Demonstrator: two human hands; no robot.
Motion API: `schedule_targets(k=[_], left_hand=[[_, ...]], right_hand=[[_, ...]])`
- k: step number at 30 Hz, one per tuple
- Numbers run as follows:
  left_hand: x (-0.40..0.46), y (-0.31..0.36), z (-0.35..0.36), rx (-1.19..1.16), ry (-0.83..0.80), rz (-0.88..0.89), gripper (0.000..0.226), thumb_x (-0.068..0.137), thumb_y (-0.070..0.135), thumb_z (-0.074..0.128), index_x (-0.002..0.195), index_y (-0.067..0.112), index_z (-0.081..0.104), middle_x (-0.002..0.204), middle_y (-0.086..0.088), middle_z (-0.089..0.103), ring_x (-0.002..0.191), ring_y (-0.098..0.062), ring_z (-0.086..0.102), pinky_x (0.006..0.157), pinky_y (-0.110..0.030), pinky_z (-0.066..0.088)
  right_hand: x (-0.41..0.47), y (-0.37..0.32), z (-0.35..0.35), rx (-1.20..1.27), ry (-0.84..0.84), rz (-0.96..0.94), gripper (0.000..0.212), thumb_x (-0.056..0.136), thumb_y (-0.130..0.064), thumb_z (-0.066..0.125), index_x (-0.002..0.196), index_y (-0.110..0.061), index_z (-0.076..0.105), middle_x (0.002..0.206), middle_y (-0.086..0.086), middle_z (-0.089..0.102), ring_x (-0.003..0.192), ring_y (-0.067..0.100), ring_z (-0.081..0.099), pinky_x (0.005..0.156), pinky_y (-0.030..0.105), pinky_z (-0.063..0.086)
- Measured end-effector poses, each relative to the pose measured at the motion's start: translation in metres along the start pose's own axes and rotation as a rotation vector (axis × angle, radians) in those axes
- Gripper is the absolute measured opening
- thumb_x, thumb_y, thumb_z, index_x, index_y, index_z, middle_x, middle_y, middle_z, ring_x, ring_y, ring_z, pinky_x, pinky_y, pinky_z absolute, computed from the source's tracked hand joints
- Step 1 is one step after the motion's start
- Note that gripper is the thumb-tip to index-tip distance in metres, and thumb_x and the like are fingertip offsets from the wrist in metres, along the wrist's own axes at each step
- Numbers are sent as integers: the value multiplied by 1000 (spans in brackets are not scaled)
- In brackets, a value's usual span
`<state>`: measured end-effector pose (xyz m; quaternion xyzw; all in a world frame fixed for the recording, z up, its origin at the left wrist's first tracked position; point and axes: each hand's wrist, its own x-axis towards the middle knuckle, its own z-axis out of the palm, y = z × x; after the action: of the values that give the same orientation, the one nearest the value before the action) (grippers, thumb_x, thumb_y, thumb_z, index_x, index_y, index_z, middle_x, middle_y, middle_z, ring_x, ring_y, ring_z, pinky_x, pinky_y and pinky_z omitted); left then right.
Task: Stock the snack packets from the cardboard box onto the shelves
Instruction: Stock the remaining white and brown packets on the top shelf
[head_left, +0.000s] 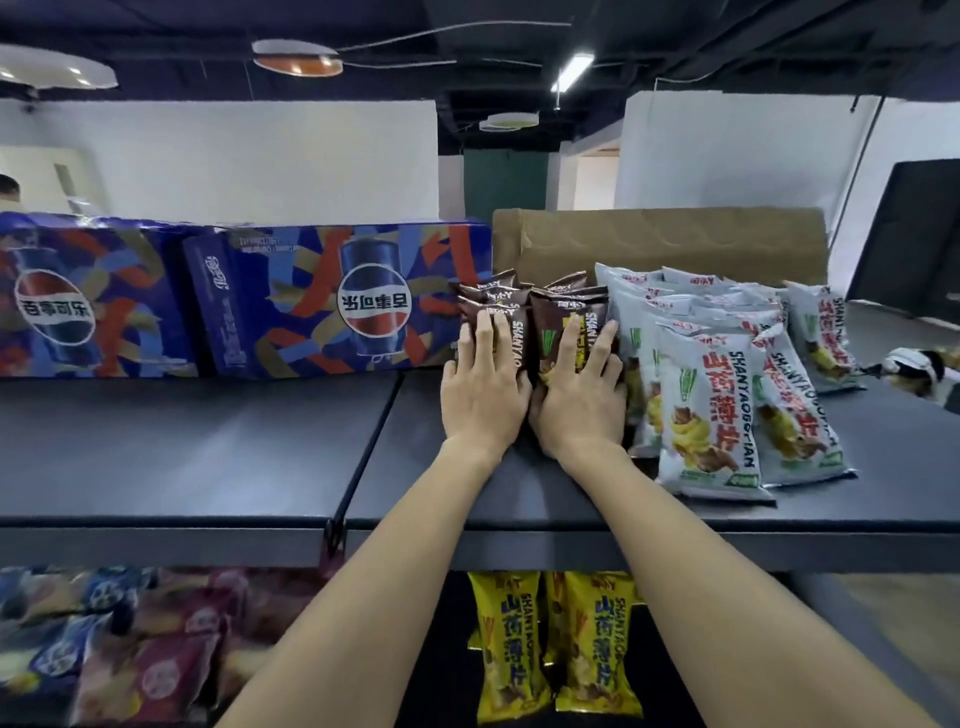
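Observation:
Several brown snack packets lie stacked on the dark top shelf, just left of a row of white snack packets. My left hand lies flat on the left brown packets, fingers spread. My right hand rests flat on the right brown packets, its fingers touching the nearest white packet's edge. Neither hand grips anything. An open cardboard box stands behind the packets at the back of the shelf.
Two blue Pepsi cartons stand at the back left of the top shelf. Yellow snack packets and blurred red and blue bags fill the shelf below. A seam divides the top shelf panels.

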<state>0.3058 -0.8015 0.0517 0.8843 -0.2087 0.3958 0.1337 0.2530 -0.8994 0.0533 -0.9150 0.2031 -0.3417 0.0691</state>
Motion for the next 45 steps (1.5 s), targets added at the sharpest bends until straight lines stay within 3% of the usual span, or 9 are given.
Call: schedule_targets(k=[6,10,14,21,24,28,35,45], left_hand=[[-5,-1,4,-114,-55,-8,75,96,45,41,154,7,12,160,-12,12,146,-33,14,106,-46,34],[-7,-4,-1,-165,-81,14,76,94,46,41,154,8,12,160,-12,11,146,-34,11,108,-49,34],[-12,-4,-13,-185,-122,-22,74,94,47,40,153,12,13,160,-12,9,146,-34,10,105,-49,35],[-11,-4,-39,-116,-111,95,59,94,41,42,148,21,31,154,-15,25,145,-34,15,111,-48,22],[-7,0,-49,-132,-63,182,56,89,34,49,142,19,42,146,-15,40,141,-33,27,108,-46,28],[2,10,-63,-140,37,230,51,80,28,58,129,15,56,127,-16,58,124,-34,49,93,-43,43],[29,53,-96,-188,16,315,44,81,21,58,124,14,58,108,-11,64,103,-32,57,85,-42,45],[-1,178,-164,-259,-32,465,52,80,17,64,129,15,48,116,-9,59,110,-30,53,87,-38,43]], right_hand=[[-5,-1,-3,-74,15,10,83,95,-54,36,155,-9,-1,159,24,-9,145,38,10,106,46,34],[-6,-3,-14,-127,-30,-33,82,98,-49,33,154,-3,-6,160,21,-6,148,36,2,112,43,27],[-8,-7,-29,-202,-58,-62,81,99,-47,34,153,1,-2,159,22,1,147,37,7,114,44,23],[-17,-14,-52,-190,-38,-72,74,97,-41,44,152,-2,14,157,20,15,143,36,19,112,44,27],[-18,-13,-62,-206,-11,-96,66,95,-37,49,148,-5,26,153,18,26,138,34,28,106,44,35],[-13,-11,-76,-204,6,-126,56,93,-32,52,140,-7,37,147,18,35,131,35,37,103,44,38],[-2,11,-135,-246,45,-144,44,93,-26,57,133,-12,45,137,12,45,126,31,41,97,41,42],[-56,100,-237,-301,51,-38,46,87,-26,67,126,-11,47,128,10,48,119,30,48,92,39,46]])
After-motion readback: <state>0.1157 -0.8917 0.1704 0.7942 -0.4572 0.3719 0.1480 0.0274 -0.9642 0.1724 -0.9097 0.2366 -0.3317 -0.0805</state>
